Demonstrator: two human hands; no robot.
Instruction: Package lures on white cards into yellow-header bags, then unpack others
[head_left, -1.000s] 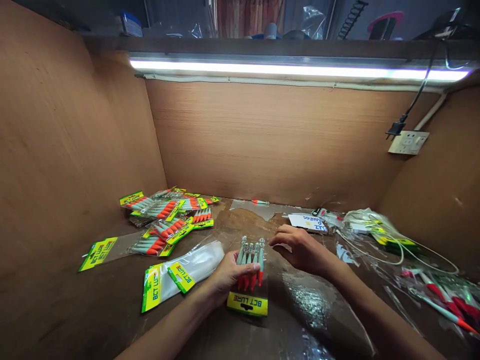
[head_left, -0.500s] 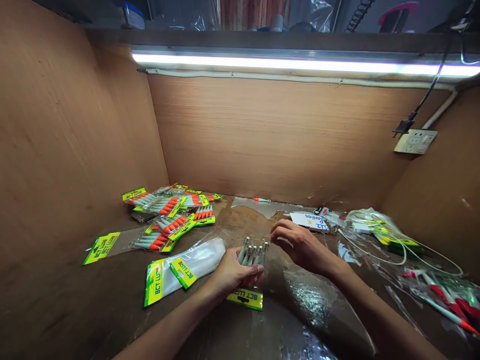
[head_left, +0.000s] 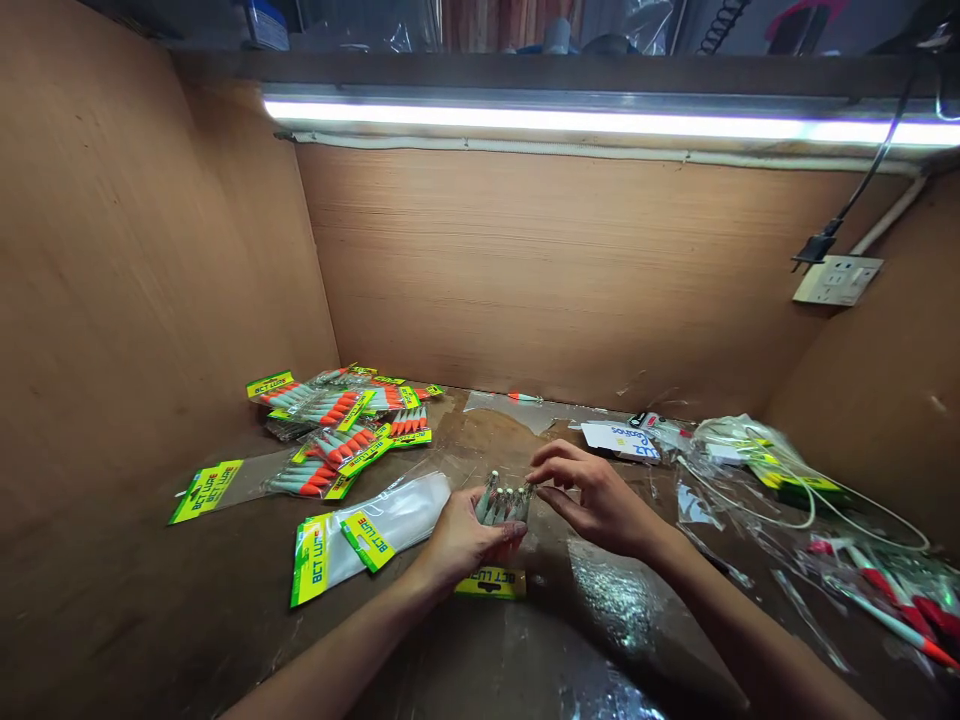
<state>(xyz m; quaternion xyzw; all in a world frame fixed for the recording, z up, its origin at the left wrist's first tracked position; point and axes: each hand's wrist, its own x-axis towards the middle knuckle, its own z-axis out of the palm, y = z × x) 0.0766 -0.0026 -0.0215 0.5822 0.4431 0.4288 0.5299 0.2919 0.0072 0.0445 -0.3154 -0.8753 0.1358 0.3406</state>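
My left hand (head_left: 466,535) is closed around a bunch of fishing lures (head_left: 501,508), their pale bodies upright and hooked ends on top. Orange parts show below my thumb. Under that hand, a yellow-green header card (head_left: 491,583) reading BCT LURE faces upside down; clear film seems to wrap the lures. With thumb and fingertips, my right hand (head_left: 589,500) pinches the hooked end of the rightmost lure. To the left lie flat clear bags (head_left: 409,505) with BCT LURE headers.
Packed lures (head_left: 330,450) are piled at the back left. One loose lure (head_left: 525,398) lies by the back wall. A handwritten card (head_left: 619,441), a white cord (head_left: 806,500) and red-and-white lures (head_left: 892,600) are on the right. A plug (head_left: 817,245) hangs near the socket (head_left: 838,280).
My right hand has moved left and closed its fingertips on the rightmost lure's hooked end. My left hand keeps its hold on the bunch, almost in place.
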